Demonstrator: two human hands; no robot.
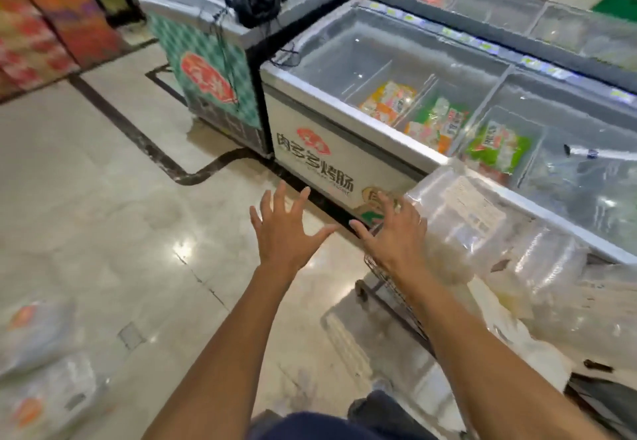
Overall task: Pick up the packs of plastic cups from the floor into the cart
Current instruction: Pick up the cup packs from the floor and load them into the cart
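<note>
Packs of cups (499,250) piled high in the cart (389,288) could slide off its near edge, since both the left hand (286,229) and right hand (393,232) hover spread and empty, while more packs (38,353) lie on the floor.

This is a shop, a supermarket's frozen-food aisle by the look of it: a white chest freezer (344,150) with a sliding glass lid and printed branding on its front stands right here, and through the glass lie bright orange and green packets of frozen food (437,119) sorted into compartments. More freezers of the same kind stand beside and behind it, one with a green chequered end panel (213,70) bearing a red logo, and another (517,12) behind with price labels along its rim. Polished beige floor tiles (103,198) with a dark inlaid border run toward shelves of colourful stock (44,26) on the left, and a wire cart (396,298) is parked against the freezer.
</note>
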